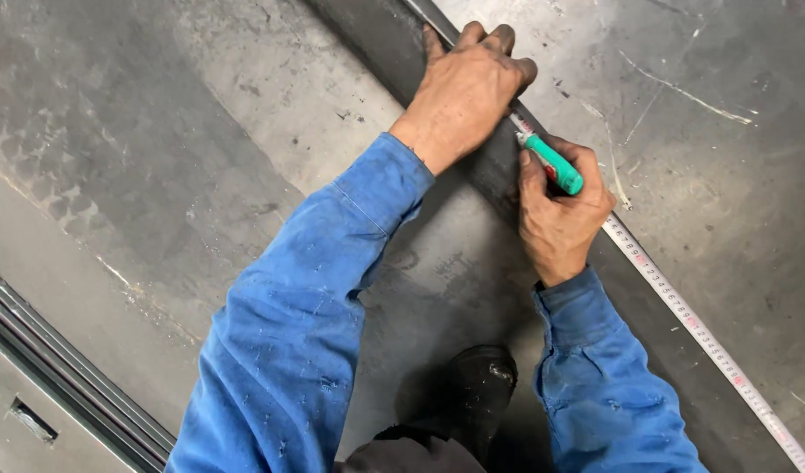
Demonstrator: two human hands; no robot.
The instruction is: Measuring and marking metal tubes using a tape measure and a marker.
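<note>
A right hand (560,215) grips a green marker (555,164), tip at the tape measure (682,311) stretched across a dark steel sheet (245,114). The left hand (464,92) presses flat on the tape just above. A black boot (481,390) stands below the tape.

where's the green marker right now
Head view, right of centre: the green marker is in the right hand, tip at the tape measure beside the left hand.
</note>
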